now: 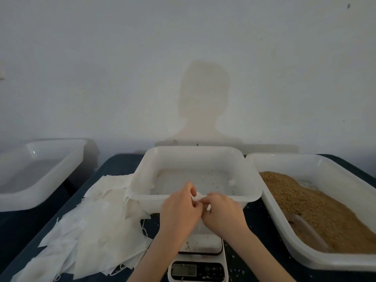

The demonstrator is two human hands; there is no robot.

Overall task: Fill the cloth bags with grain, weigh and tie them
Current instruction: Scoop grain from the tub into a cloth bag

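Your left hand (pixel 181 208) and right hand (pixel 222 213) are bare, no gloves or rings, and both forearms show no sleeves.

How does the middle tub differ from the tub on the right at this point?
The middle tub holds only a few stray grains on its floor; the right tub is heaped with brown grain. The middle tub sits square to the camera, the right tub runs at an angle toward the near edge. Both hands meet in front of the middle tub, none near the right tub. Both are white translucent plastic with rounded rims.
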